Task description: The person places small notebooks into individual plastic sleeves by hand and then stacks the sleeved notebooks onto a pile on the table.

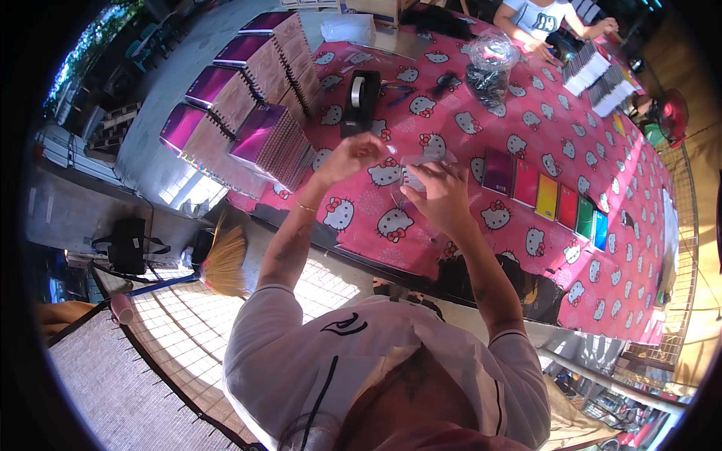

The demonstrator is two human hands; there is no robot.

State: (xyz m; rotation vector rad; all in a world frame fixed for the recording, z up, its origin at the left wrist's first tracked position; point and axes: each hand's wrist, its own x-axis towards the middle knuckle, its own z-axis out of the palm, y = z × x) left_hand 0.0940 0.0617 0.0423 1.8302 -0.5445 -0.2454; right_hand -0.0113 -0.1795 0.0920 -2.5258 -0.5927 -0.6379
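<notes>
My right hand (444, 194) grips a clear plastic bag (420, 167) with something small and pale inside, held just above the pink table (466, 135). My left hand (355, 154) is curled, its fingertips pinched at the bag's left edge. A black tape dispenser (361, 99) stands on the table just beyond my left hand. To the right of my right hand, several coloured notebooks (547, 197) lie in a row.
Stacks of purple spiral notebooks (248, 113) fill the table's left end. A clear bag of dark items (489, 69) sits farther back. Another person (543, 16) sits at the far end with notebook stacks (596, 74). A broom (226, 263) and black bag (128, 244) are on the floor.
</notes>
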